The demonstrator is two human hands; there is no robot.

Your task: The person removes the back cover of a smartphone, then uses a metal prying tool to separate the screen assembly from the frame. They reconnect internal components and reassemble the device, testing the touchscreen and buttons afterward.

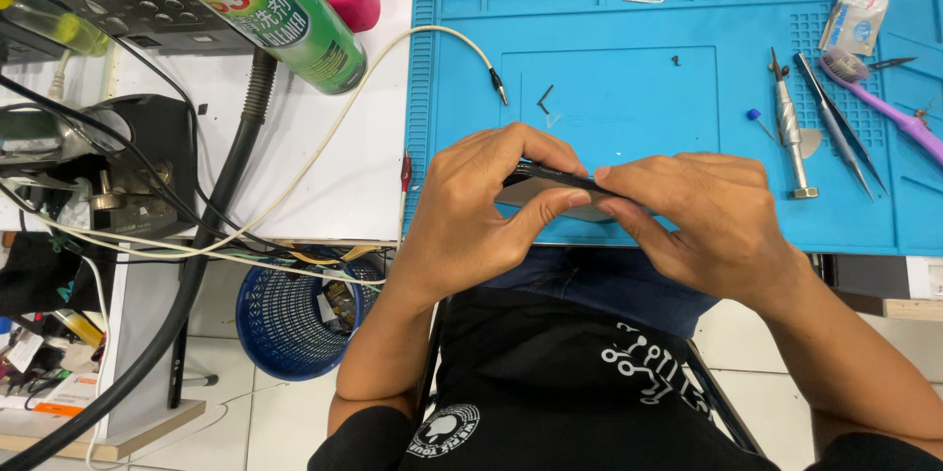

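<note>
I see my left hand (481, 211) and right hand (702, 221) together, both pinching a thin dark phone (550, 181) by its edges, held just above the near edge of the blue work mat (609, 88). Below the table, a blue mesh basket (285, 319) holds scraps I cannot identify.

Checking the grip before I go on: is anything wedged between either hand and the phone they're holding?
Nothing visible is. The left hand and the right hand both pinch the dark phone directly by its edges with bare fingers, above the blue mat. The tools lie apart on the right.
</note>
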